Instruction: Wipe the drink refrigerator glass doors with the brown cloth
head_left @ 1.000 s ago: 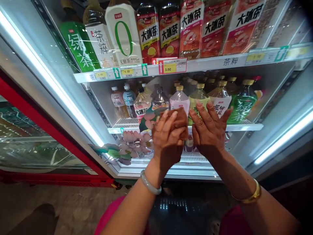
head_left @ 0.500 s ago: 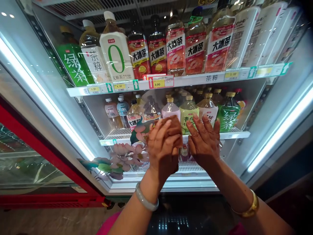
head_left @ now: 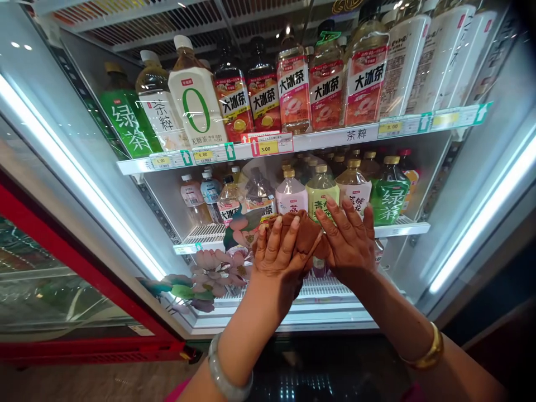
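A bunched brown cloth [head_left: 307, 231] lies under my left hand [head_left: 274, 254], which presses it against what looks like the fridge's clear glass front. The fingers of that hand are bent over the cloth, and its loose edge reaches across to my right hand [head_left: 352, 243]. My right hand lies flat on the glass with fingers spread, its thumb side close to the cloth; whether it touches the cloth I cannot tell. A flower decal [head_left: 215, 271] is on the glass left of the cloth. Behind my hands stand bottled drinks, including a yellow-green bottle [head_left: 321, 190].
The upper shelf edge [head_left: 326, 135] carries price labels below a row of large tea bottles. A lower shelf holds more bottles, such as a green tea bottle [head_left: 390, 192]. Light strips run down both sides, and a red-framed fridge [head_left: 96, 273] stands at left.
My left hand has turned and flattened over the cloth, which now spreads further right, toward my right hand. My right hand stays in nearly the same place on the glass.
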Demonstrator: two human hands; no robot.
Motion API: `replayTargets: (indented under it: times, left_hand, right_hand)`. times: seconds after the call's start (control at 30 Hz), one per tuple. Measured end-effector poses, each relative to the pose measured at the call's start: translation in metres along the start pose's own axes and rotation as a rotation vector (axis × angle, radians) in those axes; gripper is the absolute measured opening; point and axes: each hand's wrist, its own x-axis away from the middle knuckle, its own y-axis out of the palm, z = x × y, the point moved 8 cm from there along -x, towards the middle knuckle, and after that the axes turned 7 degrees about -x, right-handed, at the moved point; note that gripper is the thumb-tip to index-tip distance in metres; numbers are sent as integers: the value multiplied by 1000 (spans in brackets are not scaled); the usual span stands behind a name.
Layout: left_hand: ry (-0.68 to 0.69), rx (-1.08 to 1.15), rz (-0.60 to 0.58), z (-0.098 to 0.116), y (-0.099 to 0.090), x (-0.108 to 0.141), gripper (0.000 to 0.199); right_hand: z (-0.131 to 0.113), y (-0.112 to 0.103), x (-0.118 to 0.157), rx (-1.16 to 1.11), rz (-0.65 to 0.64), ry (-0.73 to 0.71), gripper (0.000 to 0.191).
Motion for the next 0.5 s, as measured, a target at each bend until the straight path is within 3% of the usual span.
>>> replayTargets:
  times: [0.1,0.27,0.43,0.5]
  left_hand:
    - [38,-8,53,-7,1,5,50]
    - [92,27,40,-16,-11,-3,52]
    - [-38,89,170,-32,-44,-18,42]
    - [-116,184,133,-40,-51,-27,37]
  right_hand:
    - [0,0,0,-6,13,-7,64]
    - [2,1,1,-11,-22,4,65]
    - [1,0,1,-21,-39,5,70]
    - [0,-1,0,-17,-29,4,72]
